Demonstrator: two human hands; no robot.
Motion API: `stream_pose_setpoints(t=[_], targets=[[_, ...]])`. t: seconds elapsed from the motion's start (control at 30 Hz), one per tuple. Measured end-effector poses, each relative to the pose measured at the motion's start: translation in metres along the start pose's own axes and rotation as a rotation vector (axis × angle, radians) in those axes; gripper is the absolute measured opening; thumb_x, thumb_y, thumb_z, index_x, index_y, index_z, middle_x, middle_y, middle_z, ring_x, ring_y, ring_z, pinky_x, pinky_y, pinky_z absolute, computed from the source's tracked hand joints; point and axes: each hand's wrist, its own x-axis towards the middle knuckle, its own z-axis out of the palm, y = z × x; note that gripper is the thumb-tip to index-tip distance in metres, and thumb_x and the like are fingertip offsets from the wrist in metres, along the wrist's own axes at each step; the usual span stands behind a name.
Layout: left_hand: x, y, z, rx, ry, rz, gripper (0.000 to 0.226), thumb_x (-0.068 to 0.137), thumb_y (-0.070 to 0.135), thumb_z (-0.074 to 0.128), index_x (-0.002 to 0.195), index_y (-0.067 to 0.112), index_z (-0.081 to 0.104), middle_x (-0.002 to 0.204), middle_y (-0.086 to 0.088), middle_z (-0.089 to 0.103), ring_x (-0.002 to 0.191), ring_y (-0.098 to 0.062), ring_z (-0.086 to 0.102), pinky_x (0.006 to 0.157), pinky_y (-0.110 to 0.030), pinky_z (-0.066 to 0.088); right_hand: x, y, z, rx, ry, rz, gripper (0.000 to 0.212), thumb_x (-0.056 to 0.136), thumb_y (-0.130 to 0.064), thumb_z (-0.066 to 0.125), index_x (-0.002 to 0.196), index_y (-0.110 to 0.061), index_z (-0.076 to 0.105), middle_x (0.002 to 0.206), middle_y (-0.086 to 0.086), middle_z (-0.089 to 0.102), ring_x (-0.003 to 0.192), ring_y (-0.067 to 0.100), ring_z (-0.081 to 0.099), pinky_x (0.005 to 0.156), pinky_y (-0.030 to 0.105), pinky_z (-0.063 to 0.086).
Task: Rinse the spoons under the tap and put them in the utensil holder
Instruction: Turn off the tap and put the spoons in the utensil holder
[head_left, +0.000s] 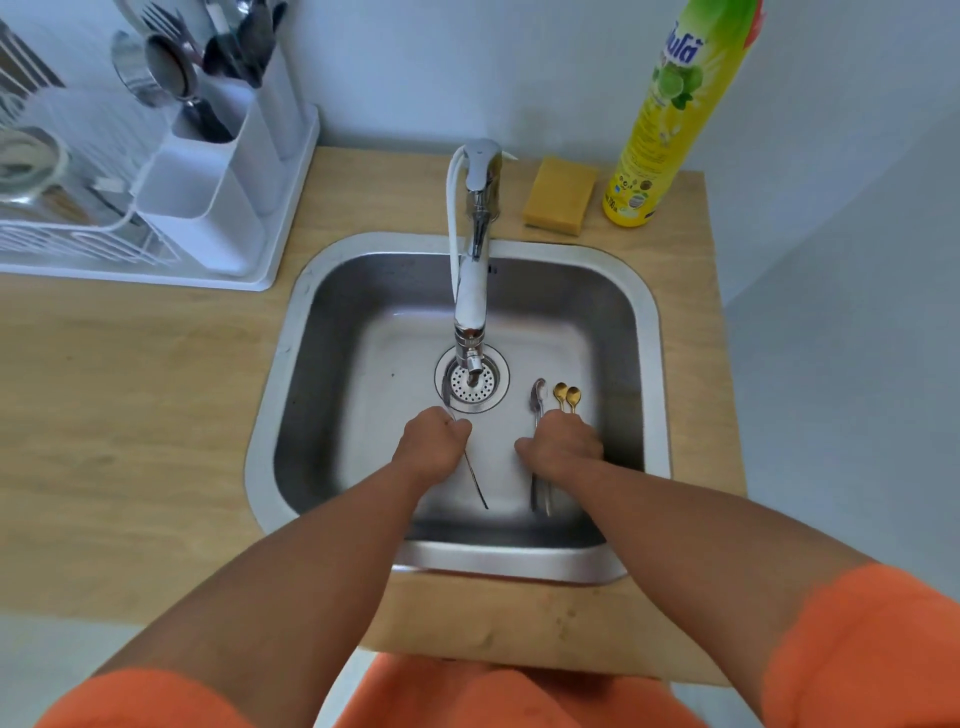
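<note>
Head view: both hands are down in the sink (644, 322), at the pickup step. The left hand (434, 441) is curled round a thin spoon (475, 480) near the drain. The right hand (563, 447) closes on a silver spoon (537, 397) beside two gold spoons (566, 397). No water is visibly running from the tap (472, 291). Next: start the water, rinse, then carry the spoons left to the utensil holder (208, 202).

Sink (644, 332) sat in worktop (130, 415), tap (475, 249) behind it reaching over drain (471, 382). Left hand (434, 441) was in basin near drain, gripping spoon (475, 480). Right hand (563, 447) was beside it on the right, over more spoons (540, 488); two small spoons (567, 397) lay just beyond. Utensil holder (218, 171) stood back left in drying rack (156, 270). Sponge (558, 197) and bottle (665, 119) stood behind sink, right.
</note>
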Motion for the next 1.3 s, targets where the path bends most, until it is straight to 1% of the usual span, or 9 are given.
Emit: stream_pose_setpoints(t=[0.13, 0.33, 0.53, 0.67, 0.8, 1.03, 1.13, 1.23, 1.3], targets=[[0.0, -0.006, -0.006, -0.151, 0.027, -0.021, 0.013, 0.089, 0.023, 0.052, 0.078, 0.017, 0.049, 0.083, -0.008, 0.074, 0.064, -0.024, 0.06, 0.059, -0.036, 0.052, -0.005, -0.006, -0.003, 0.083, -0.01, 0.018, 0.028, 0.075, -0.043, 0.061, 0.071, -0.018, 0.05, 0.073, -0.001, 0.049, 0.075, 0.027, 0.057, 0.054, 0.027, 0.037], [-0.005, -0.011, -0.017, -0.237, 0.035, -0.018, 0.013, 0.094, 0.018, 0.051, 0.081, 0.016, 0.05, 0.081, -0.009, 0.074, 0.059, -0.02, 0.058, 0.057, -0.028, 0.045, -0.014, -0.014, -0.009, 0.187, -0.003, -0.012, 0.026, 0.071, -0.04, 0.06, 0.069, -0.014, 0.06, 0.07, 0.001, 0.062, 0.063, 0.02, 0.058, 0.051, 0.024, 0.037], [-0.008, -0.015, -0.045, -0.249, 0.147, 0.044, 0.016, 0.095, 0.015, 0.052, 0.078, 0.016, 0.051, 0.075, -0.009, 0.073, 0.059, -0.023, 0.059, 0.055, -0.029, 0.043, -0.028, -0.028, -0.008, 0.44, 0.004, -0.199, 0.007, 0.079, -0.025, 0.065, 0.079, -0.018, 0.063, 0.076, -0.002, 0.071, 0.074, 0.02, 0.069, 0.071, 0.038, 0.06], [-0.02, -0.012, -0.08, -0.226, 0.348, 0.168, 0.02, 0.098, 0.021, 0.056, 0.078, 0.019, 0.053, 0.077, -0.003, 0.072, 0.066, -0.018, 0.068, 0.063, -0.035, 0.055, -0.038, -0.047, -0.004, 0.572, -0.067, -0.313, 0.005, 0.088, -0.012, 0.065, 0.086, -0.016, 0.062, 0.074, 0.003, 0.072, 0.066, 0.021, 0.073, 0.062, 0.042, 0.063], [-0.037, -0.003, -0.131, -0.229, 0.508, 0.282, 0.018, 0.094, 0.03, 0.057, 0.078, 0.024, 0.056, 0.075, 0.001, 0.072, 0.071, -0.023, 0.069, 0.065, -0.039, 0.056, -0.049, -0.068, 0.003, 0.707, -0.185, -0.367, 0.01, 0.094, -0.004, 0.064, 0.09, -0.013, 0.06, 0.074, 0.009, 0.066, 0.056, 0.018, 0.067, 0.046, 0.033, 0.057], [-0.05, 0.026, -0.254, -0.279, 0.833, 0.419, 0.017, 0.09, 0.041, 0.056, 0.085, 0.026, 0.061, 0.078, 0.008, 0.077, 0.075, -0.022, 0.073, 0.082, -0.046, 0.06, -0.072, -0.128, 0.003, 0.835, -0.203, -0.458, 0.015, 0.09, -0.001, 0.056, 0.088, -0.015, 0.058, 0.061, 0.005, 0.062, 0.048, 0.024, 0.059, 0.047, 0.042, 0.054], [-0.052, 0.04, -0.307, -0.276, 0.957, 0.457, 0.023, 0.089, 0.045, 0.054, 0.093, 0.025, 0.062, 0.085, 0.001, 0.078, 0.079, -0.027, 0.074, 0.08, -0.048, 0.06, -0.082, -0.16, -0.01, 0.877, -0.166, -0.496, 0.012, 0.088, -0.005, 0.056, 0.086, -0.016, 0.058, 0.061, 0.005, 0.063, 0.041, 0.021, 0.056, 0.041, 0.033, 0.05], [-0.052, 0.056, -0.344, -0.264, 1.05, 0.474, 0.025, 0.089, 0.05, 0.052, 0.096, 0.029, 0.063, 0.092, 0.0, 0.078, 0.08, -0.024, 0.071, 0.077, -0.04, 0.058, -0.087, -0.193, -0.028, 0.938, -0.123, -0.519, 0.011, 0.089, -0.005, 0.059, 0.087, -0.016, 0.059, 0.07, 0.007, 0.063, 0.043, 0.015, 0.058, 0.042, 0.029, 0.049], [-0.049, 0.064, -0.357, -0.229, 1.103, 0.486, 0.029, 0.09, 0.051, 0.051, 0.099, 0.027, 0.065, 0.093, 0.006, 0.076, 0.079, -0.015, 0.066, 0.073, -0.03, 0.048, -0.087, -0.212, -0.043, 0.96, -0.094, -0.552, 0.01, 0.092, -0.004, 0.058, 0.092, -0.015, 0.06, 0.075, 0.006, 0.064, 0.051, 0.017, 0.061, 0.045, 0.032, 0.053]])
